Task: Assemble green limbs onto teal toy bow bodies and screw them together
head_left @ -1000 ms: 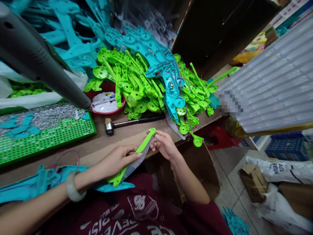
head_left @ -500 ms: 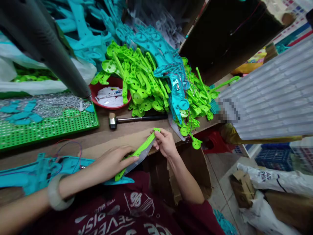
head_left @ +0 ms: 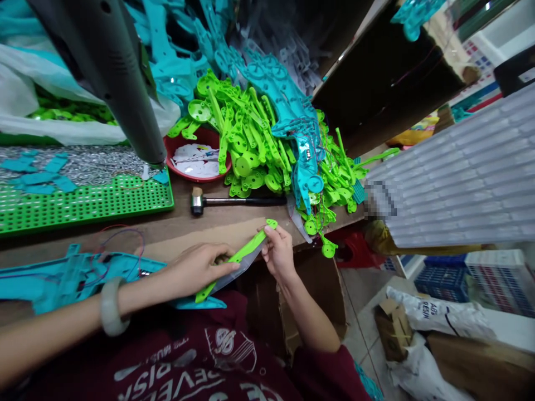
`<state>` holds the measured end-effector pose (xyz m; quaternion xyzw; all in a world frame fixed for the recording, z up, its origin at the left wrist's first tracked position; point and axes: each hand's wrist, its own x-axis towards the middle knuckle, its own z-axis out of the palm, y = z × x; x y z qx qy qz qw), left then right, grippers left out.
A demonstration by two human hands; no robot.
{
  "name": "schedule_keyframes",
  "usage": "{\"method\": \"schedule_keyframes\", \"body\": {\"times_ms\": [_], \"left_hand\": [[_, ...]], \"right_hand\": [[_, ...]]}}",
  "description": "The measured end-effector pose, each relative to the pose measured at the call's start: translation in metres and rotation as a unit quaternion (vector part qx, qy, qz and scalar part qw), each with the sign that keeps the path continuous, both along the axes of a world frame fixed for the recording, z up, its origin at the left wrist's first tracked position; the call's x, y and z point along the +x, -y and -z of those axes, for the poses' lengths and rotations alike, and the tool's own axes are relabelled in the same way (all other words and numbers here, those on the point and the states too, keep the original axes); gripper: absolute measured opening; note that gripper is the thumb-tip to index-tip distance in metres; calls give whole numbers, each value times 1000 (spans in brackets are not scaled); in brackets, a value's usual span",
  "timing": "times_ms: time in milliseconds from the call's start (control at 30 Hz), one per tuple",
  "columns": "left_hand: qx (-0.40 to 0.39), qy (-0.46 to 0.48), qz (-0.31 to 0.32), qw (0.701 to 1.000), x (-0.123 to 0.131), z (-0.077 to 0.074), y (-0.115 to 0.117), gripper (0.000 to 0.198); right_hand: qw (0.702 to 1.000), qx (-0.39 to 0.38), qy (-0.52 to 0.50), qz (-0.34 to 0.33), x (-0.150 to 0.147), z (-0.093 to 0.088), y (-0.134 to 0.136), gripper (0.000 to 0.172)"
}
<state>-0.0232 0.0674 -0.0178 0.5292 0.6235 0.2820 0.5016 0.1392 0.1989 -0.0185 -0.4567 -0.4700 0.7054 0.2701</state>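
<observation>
A long green plastic part (head_left: 249,247) with a translucent blade-like piece (head_left: 246,264) along its lower side slants between my hands near the table's front edge. My left hand (head_left: 209,267) grips its lower middle, thumb over the translucent piece. My right hand (head_left: 279,250) pinches the upper right end. Under my left forearm lies a blue plastic shell (head_left: 54,284) with red and blue wires. Behind my hands, a mallet (head_left: 234,201) with a black handle rests on the table (head_left: 179,223).
Green parts (head_left: 246,139) are heaped at the back, with blue shells (head_left: 307,150) on them. A red bowl (head_left: 207,179) holds white pieces. At left is a green perforated tray (head_left: 83,205) of metal bits, with a dark grey tool (head_left: 121,78) above. A cardboard box (head_left: 313,289) stands below the edge.
The camera view has shifted slightly, so the background sits differently in the frame. Both hands keep their hold on the green part, which has hardly moved.
</observation>
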Motion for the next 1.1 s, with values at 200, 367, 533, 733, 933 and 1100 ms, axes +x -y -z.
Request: {"method": "schedule_keyframes", "body": {"times_ms": [200,367,533,733,933,1100], "left_hand": [[12,22,7,1000,-1,3,-5,45],[28,19,22,999,-3,6,-3,43],[70,-34,20,997,-5,10,11,52],[60,37,31,997,-9,6,17,46],[-18,99,-5,995,-11,-7,14,41],[26,18,-4,999,-4,-7,22,37]], "right_hand": [[1000,-10,16,-23,0,-5,1,36],[996,-35,41,-77,-1,-11,9,38],[995,-36,48,-84,-3,-7,12,38],[995,-22,45,-88,-1,-8,18,37],[995,3,39,-91,1,-19,26,37],[994,3,55,-94,2,-16,24,39]]}}
